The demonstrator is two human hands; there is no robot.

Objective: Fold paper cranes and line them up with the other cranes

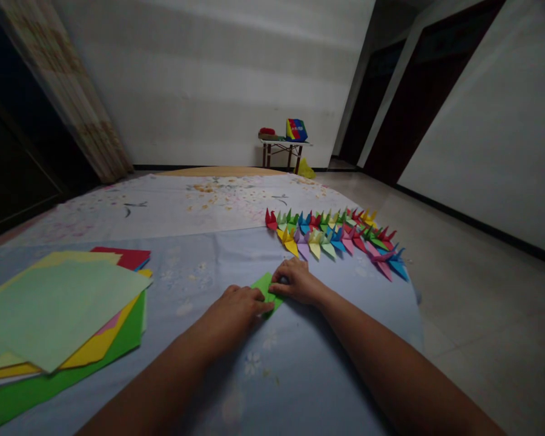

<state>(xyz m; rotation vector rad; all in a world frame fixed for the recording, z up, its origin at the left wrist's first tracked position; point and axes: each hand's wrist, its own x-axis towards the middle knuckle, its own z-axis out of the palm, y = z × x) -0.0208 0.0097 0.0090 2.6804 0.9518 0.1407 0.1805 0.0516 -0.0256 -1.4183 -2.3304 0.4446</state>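
A small folded piece of green paper [262,282] lies on the blue flowered tablecloth [200,339] between my two hands. From the left, my left hand [241,304] presses its fingers onto the paper and holds it against the cloth. At the paper's right edge my right hand [297,281] is closed, thumb and forefinger pinching the fold. Fingers cover part of the paper. Just beyond my right hand stand rows of folded paper cranes [327,236] in many colours.
A stack of coloured paper sheets [68,303] spreads over the left side of the table. By the far wall, a small side table [284,143] bears a colourful bag [296,129] and a red item [267,131]. The round table's edge curves down on the right.
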